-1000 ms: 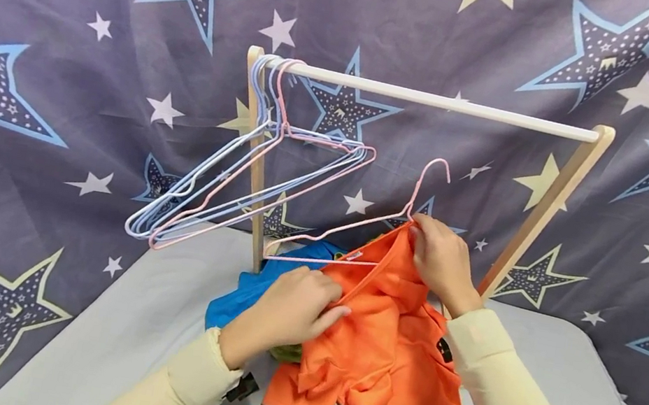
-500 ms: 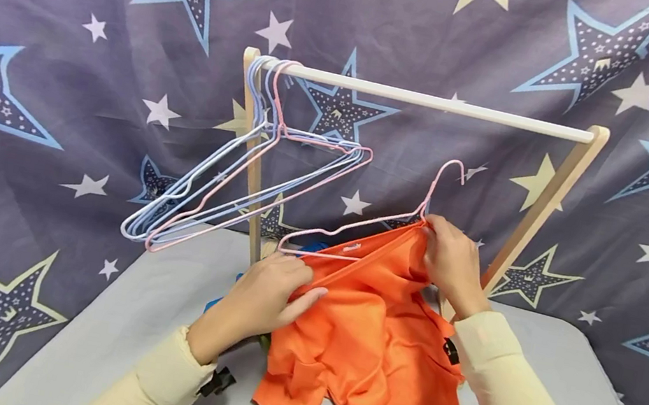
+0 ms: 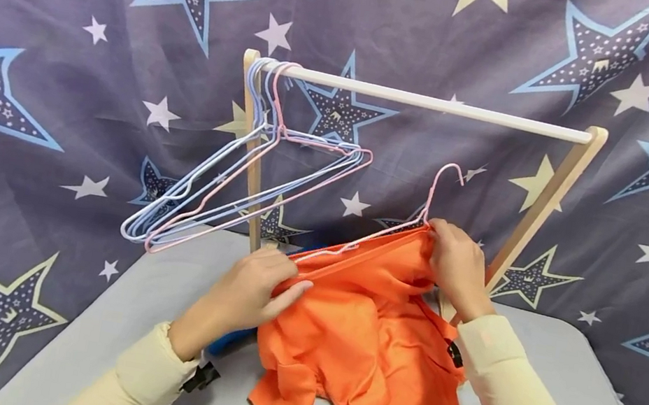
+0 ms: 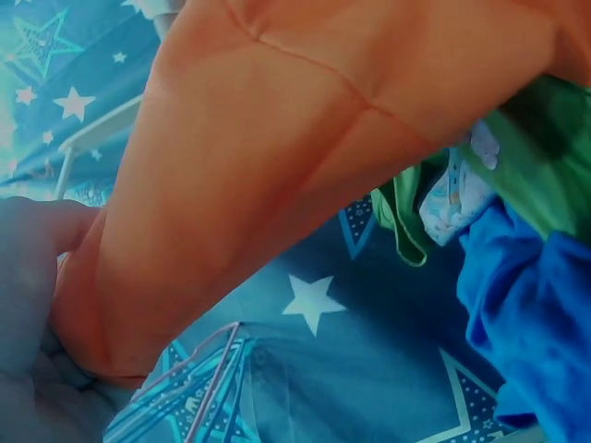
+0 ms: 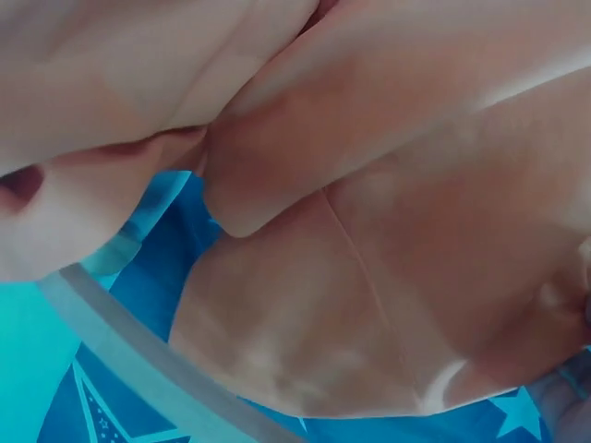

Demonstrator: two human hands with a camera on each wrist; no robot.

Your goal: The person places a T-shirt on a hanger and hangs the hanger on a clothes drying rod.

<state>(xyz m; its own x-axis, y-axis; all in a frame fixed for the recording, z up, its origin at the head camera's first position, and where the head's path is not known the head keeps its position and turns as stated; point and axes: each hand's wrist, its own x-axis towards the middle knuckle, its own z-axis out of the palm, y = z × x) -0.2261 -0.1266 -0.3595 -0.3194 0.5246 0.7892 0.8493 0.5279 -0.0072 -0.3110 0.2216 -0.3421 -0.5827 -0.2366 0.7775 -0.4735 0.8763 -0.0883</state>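
An orange garment (image 3: 359,307), its exact kind unclear, hangs between my two hands, hem folds lying on the grey surface. Its banded top edge is stretched open. My left hand (image 3: 250,286) pinches that edge at the left end; the left wrist view shows the fingers against the orange cloth. At the other end my right hand (image 3: 458,263) grips the cloth just below the hook of a pink wire hanger (image 3: 431,192). The hanger's left arm slants into the opening toward my left hand. Cloth and right hand hide its right arm.
A rack with a white rail (image 3: 417,100) and wooden posts stands behind. Several blue and pink hangers (image 3: 253,170) hang at its left end. Behind the garment lie blue cloth (image 4: 517,295), green cloth (image 4: 545,157) and a pale patterned piece (image 4: 452,198). A starry curtain backs everything.
My left hand has moved left, drawing the garment's edge over the hanger's left end. The hanger's hook and right hand have shifted slightly right, and the lower bar has gone out of sight.
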